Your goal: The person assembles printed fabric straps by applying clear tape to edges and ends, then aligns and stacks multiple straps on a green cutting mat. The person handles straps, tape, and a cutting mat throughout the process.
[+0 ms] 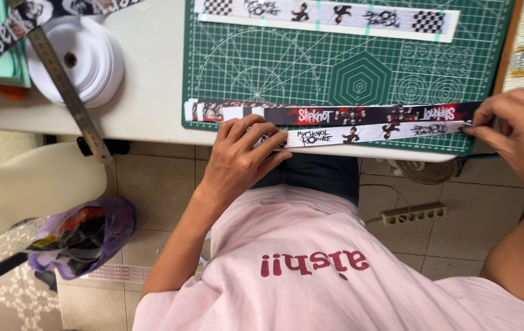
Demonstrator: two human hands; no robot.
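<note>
On the green cutting mat (360,79), both hands (240,156) stretch a white printed strip (372,133).

purple plastic bag (87,236) on floor, left
</note>
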